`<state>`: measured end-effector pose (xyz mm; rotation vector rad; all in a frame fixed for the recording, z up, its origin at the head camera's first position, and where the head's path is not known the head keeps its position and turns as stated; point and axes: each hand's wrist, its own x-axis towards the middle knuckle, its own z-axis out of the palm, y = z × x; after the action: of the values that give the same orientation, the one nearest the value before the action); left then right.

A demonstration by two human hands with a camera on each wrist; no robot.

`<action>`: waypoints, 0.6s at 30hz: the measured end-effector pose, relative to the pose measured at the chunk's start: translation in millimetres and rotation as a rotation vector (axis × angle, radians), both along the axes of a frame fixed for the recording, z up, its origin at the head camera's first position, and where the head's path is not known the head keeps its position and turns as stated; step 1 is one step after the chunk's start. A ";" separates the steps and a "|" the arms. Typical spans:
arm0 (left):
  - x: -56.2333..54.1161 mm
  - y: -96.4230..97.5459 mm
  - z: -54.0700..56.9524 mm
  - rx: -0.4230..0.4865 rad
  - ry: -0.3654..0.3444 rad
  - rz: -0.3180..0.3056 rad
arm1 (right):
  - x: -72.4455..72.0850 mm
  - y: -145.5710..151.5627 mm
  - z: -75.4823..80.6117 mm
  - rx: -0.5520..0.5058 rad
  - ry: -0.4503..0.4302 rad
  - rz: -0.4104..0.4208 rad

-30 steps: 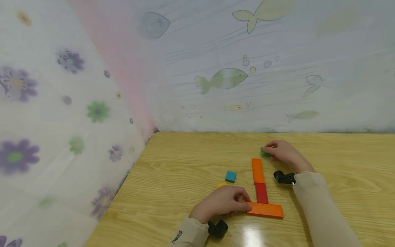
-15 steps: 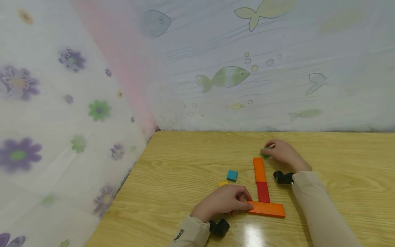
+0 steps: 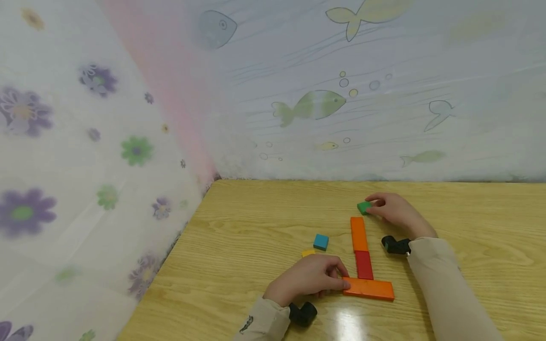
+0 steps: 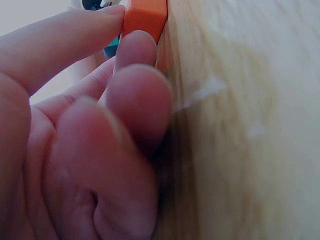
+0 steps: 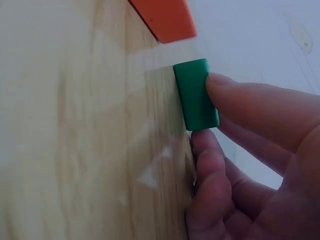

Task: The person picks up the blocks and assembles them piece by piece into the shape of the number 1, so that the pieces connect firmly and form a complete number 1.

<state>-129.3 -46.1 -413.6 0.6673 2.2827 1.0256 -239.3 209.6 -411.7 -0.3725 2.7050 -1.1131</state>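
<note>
My left hand (image 3: 309,282) holds the near end of a long orange block (image 3: 371,289) lying crosswise on the table; in the left wrist view, thumb and fingertips meet that block's end (image 4: 145,19). A red block (image 3: 364,265) runs away from it, followed by a second orange block (image 3: 359,234), in one line. Past the far end of this line, my right hand (image 3: 394,210) pinches a small green block (image 3: 364,207) by its right side. In the right wrist view the thumb lies against the green block (image 5: 196,95), with a gap between it and the orange block (image 5: 167,20).
A blue square block (image 3: 321,242) lies left of the line. Close by, a yellow block (image 3: 308,253) is partly hidden behind my left hand. The wooden table (image 3: 239,237) meets a fish-patterned wall (image 3: 307,156) at the back and a flowered wall (image 3: 106,166) on the left.
The green block has turned a little and shows more of its top, and my right fingers have shifted to its right side. My left hand keeps its place on the orange block.
</note>
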 end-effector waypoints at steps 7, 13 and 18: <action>0.1 -0.3 0.0 0.009 -0.002 -0.003 | -0.6 -6.4 -0.5 0.018 0.037 0.011; -0.3 -0.5 -2.3 0.005 -0.006 -0.003 | -0.4 -9.5 -2.5 0.029 0.030 0.038; -1.1 -0.6 -4.1 0.010 -0.008 -0.001 | -1.7 -10.2 -4.3 0.032 0.044 0.041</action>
<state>-130.4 -46.7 -417.6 0.6680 2.2717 1.0382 -241.0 199.5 -416.0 -0.4503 2.7364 -1.0618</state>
